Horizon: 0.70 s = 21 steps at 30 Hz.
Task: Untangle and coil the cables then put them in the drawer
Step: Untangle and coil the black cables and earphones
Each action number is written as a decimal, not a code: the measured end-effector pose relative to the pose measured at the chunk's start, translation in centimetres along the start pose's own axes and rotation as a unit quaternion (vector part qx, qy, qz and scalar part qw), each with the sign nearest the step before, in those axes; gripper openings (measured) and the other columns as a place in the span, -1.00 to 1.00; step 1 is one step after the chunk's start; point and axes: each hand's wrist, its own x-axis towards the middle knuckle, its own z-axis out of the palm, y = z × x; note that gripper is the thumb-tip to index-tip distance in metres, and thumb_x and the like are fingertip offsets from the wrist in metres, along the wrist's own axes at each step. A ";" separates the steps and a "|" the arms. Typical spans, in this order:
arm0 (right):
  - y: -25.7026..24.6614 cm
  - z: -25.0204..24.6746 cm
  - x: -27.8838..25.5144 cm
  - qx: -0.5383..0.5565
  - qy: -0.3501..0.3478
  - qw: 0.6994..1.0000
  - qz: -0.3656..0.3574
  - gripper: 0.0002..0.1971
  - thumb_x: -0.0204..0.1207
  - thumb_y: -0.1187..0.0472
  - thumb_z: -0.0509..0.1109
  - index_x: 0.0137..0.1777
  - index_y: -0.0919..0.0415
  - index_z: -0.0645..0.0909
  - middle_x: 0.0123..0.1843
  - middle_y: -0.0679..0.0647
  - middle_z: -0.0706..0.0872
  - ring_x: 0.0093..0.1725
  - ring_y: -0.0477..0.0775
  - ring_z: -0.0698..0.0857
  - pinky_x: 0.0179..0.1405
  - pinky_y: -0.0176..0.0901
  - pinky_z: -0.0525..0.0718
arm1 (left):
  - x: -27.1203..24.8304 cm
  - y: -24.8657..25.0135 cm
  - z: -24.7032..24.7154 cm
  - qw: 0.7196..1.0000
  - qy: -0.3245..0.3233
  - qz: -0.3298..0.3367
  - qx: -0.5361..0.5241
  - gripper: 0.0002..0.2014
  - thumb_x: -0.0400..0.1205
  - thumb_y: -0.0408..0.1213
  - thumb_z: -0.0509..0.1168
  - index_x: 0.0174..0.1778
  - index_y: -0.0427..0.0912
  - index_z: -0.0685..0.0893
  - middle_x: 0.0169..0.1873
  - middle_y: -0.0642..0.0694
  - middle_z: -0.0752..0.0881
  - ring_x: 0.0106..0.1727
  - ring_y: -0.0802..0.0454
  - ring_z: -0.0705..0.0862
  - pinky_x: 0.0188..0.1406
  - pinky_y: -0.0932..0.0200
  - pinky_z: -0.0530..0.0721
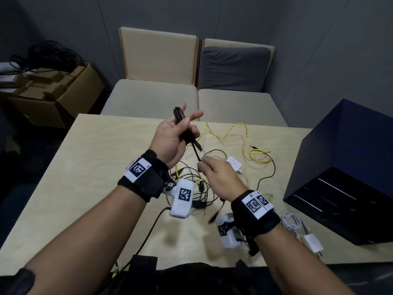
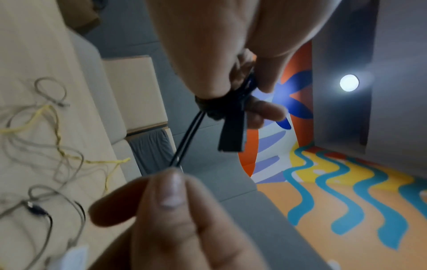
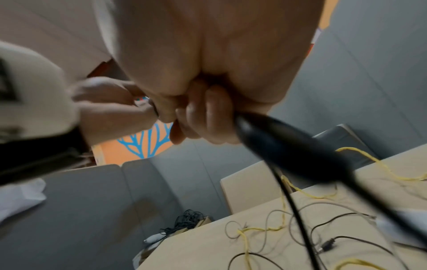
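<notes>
Hands are both up over the pale wooden table point(image 1: 63, 167): the left hand point(image 1: 170, 135) grips a coiled black cable bundle point(image 1: 180, 118), thumb and a finger curled round it, other fingers sticking out. Right hand point(image 1: 214, 173), at 5 o'clock from it, pinches the bundle's loose black tail point(image 1: 196, 153). Thin yellow and black cables point(image 1: 244, 143) lie tangled on the table, dark blue drawer unit point(image 1: 344, 173) at 3 o'clock.

Black cable point(image 1: 180, 122) in your left hand point(image 1: 170, 137): matt rubbery sheath, smooth. Beneath your grip, table point(image 1: 85, 167): pale wood-look laminate, satin. Yellow cable point(image 1: 234, 135) beyond your right hand point(image 1: 214, 175): bright plastic jacket. Drawer unit point(image 1: 344, 167) to that hand's right: dark blue, matt. Charger point(image 1: 312, 244) near your right wrist: glossy white plastic. Wrist straps point(image 1: 146, 179): black cloth.
</notes>
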 end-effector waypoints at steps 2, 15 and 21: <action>-0.7 0.2 -0.3 -0.002 -0.020 1.000 -0.016 -0.66 0.66 0.07 0.23 -0.38 -0.09 0.34 -0.41 -0.04 0.53 -0.27 0.06 0.53 -0.21 0.01 0.49 | 0.4 -0.6 -0.5 0.999 0.019 0.028 0.037 -0.50 0.73 -0.53 0.04 0.61 -0.31 0.12 0.08 -0.25 0.69 -0.38 0.12 0.66 -0.15 0.20 0.69; -2.5 -4.5 -1.8 -0.035 -0.050 0.997 -0.057 -0.90 0.56 0.13 0.41 0.03 0.07 0.70 -0.14 -0.02 0.78 -0.13 -0.03 0.69 -0.02 -0.06 0.63 | 0.5 -1.5 -4.6 0.816 -0.054 0.021 0.574 -0.72 0.69 -0.41 0.21 0.31 -0.29 0.63 0.28 0.09 0.65 -0.28 -0.05 0.62 -0.12 0.35 0.51; -3.6 -8.4 0.3 -0.036 0.040 0.994 -0.094 -0.98 0.53 0.21 0.46 -0.08 0.11 0.70 -0.20 -0.11 0.71 -0.12 -0.18 0.63 -0.03 -0.27 0.55 | -1.3 -2.0 -3.4 0.835 -0.163 -0.052 0.524 -0.47 0.78 -0.03 -0.04 0.16 -0.44 0.63 -0.54 0.08 0.61 -0.57 0.15 0.41 -0.50 0.22 0.41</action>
